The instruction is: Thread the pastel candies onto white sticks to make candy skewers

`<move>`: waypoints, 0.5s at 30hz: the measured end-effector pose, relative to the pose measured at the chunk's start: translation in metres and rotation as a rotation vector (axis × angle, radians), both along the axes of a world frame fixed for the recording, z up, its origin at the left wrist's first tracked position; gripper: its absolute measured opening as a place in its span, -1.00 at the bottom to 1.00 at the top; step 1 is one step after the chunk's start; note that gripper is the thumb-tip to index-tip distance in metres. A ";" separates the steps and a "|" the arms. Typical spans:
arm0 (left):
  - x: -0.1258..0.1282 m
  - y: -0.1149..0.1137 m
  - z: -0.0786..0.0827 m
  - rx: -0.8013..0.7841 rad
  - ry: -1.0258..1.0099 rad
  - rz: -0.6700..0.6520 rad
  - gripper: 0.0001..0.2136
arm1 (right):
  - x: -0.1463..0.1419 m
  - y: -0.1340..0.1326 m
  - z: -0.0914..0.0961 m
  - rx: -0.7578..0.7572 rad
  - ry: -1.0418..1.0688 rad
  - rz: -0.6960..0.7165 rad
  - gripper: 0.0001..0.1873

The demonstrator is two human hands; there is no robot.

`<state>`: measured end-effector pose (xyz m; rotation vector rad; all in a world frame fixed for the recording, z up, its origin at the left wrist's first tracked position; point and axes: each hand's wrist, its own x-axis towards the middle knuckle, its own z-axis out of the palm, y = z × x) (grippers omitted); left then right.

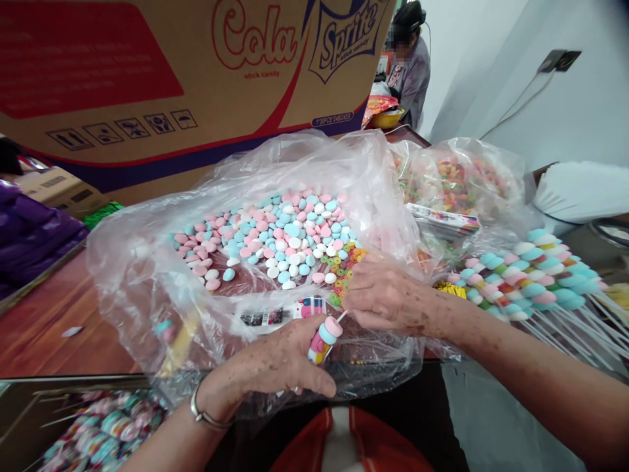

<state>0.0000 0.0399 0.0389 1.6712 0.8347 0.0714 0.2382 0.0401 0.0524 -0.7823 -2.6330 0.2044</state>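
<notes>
over the reddish surface (111,351), the left hand (278,354) is gripping a candy stick (325,337) slanting toward one o'clock, the right hand (386,292) resting against ring candies (339,265), its pinch hidden.

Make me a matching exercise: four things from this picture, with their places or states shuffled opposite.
1. Left hand
2. Right hand
3. Cardboard box
4. Bracelet

A. Standing behind the clear plastic
B. Around the left wrist
C. Beside the ring-shaped candies
D. Holding the candy stick

Pairs: 1-D, 2-C, 3-A, 4-B
</notes>
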 end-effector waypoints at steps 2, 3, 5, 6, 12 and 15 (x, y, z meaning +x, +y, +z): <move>0.001 0.000 0.000 -0.116 0.078 0.011 -0.58 | -0.001 -0.001 0.000 -0.014 0.007 0.009 -0.71; 0.001 0.000 0.000 -0.143 0.111 0.016 -0.57 | -0.001 -0.002 0.001 -0.028 0.014 0.014 -0.71; 0.003 0.001 0.001 -0.090 0.119 0.027 -0.55 | -0.003 -0.004 0.002 -0.075 0.025 0.012 -0.70; 0.003 0.001 0.001 -0.017 0.114 0.019 -0.55 | -0.004 -0.005 0.003 -0.101 0.026 0.001 -0.70; 0.003 0.000 0.005 0.264 0.185 -0.063 -0.59 | -0.003 -0.005 0.001 -0.229 -0.002 -0.165 -0.74; 0.002 -0.003 0.005 0.285 0.267 -0.052 -0.57 | -0.003 -0.005 0.000 -0.308 -0.018 -0.173 -0.74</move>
